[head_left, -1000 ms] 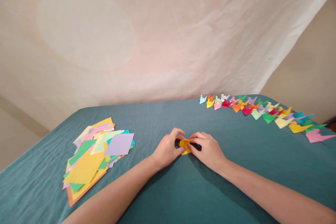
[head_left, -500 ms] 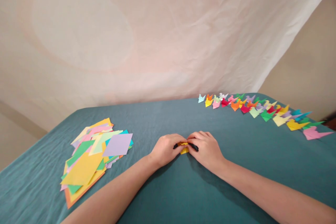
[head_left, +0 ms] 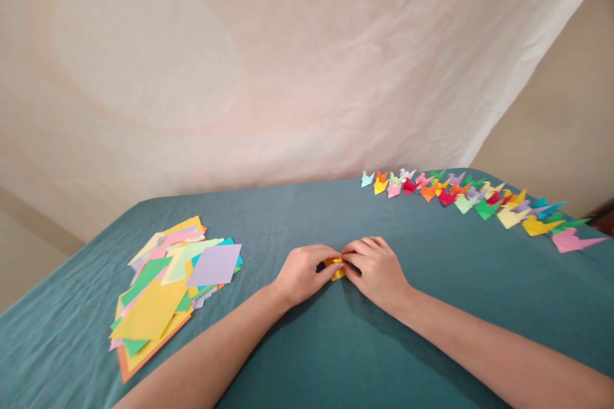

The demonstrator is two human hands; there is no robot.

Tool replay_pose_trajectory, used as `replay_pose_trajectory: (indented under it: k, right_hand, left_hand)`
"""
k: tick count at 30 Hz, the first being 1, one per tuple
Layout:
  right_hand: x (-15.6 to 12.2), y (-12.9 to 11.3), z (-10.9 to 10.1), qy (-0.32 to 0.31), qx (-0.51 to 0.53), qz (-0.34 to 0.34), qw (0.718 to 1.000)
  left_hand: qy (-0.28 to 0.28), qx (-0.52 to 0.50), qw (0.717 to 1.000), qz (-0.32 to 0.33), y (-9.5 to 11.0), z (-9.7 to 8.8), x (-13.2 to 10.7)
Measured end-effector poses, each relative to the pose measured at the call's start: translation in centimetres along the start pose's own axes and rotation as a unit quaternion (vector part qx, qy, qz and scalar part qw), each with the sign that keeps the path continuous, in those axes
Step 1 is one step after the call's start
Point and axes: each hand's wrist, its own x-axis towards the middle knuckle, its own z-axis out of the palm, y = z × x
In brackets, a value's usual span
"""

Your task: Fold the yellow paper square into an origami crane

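Observation:
A small folded yellow paper (head_left: 337, 268) lies on the teal tablecloth (head_left: 336, 345) near the middle of the table. My left hand (head_left: 302, 275) pinches its left side with curled fingers. My right hand (head_left: 377, 271) presses and pinches its right side, fingers closed together over it. Most of the paper is hidden under the fingertips; only a yellow sliver shows between the two hands.
A loose pile of coloured paper squares (head_left: 167, 284) lies at the left. A curved row of several folded paper cranes (head_left: 472, 201) runs along the far right edge. A pale cloth backdrop (head_left: 268, 64) hangs behind the table.
Both hands have closed in over the yellow paper and pressed it flatter against the cloth; less of it shows now. The view has shifted slightly.

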Motion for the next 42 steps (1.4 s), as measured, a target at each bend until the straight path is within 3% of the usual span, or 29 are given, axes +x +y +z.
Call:
replay_pose_trajectory:
  k: [21, 42]
  right_hand:
    - [-0.3, 0.3, -0.3, -0.010, 0.037, 0.015, 0.999]
    - [-0.2, 0.4, -0.3, -0.032, 0.069, 0.036, 0.996]
  left_hand:
    - [-0.005, 0.041, 0.997, 0.059, -1.4, -0.1, 0.0]
    - [0.013, -0.004, 1.000, 0.013, -1.3, -0.1, 0.4]
